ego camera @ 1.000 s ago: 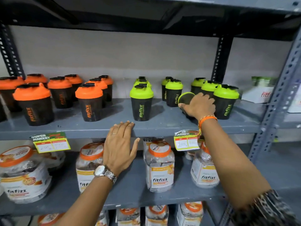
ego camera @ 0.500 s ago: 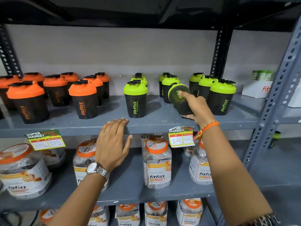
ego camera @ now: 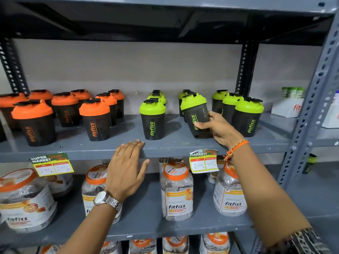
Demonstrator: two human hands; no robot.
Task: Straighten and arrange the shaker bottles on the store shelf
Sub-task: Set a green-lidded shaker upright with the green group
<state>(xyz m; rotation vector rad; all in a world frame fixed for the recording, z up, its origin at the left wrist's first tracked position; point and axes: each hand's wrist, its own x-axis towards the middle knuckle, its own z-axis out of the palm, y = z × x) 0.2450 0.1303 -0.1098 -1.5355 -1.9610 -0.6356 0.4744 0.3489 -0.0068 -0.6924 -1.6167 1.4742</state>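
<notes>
Two hands out, right hand [ego camera: 219, 129] gripping tilted green-lidded shaker [ego camera: 195, 114], left hand [ego camera: 126, 169] flat, fingers spread, on shelf edge [ego camera: 82, 153]

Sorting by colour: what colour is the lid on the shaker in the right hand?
Lime green lid, clearest in the head view.

Evenly lit, fairly bright; light from front and above. Underside of top shelf [ego camera: 128, 24] dark. Soft shadows behind bottles [ego camera: 153, 118]. Wide-angle bending of uprights [ego camera: 311, 110] at edges. Slight blur, jars [ego camera: 23, 200] at lower left softest.
</notes>
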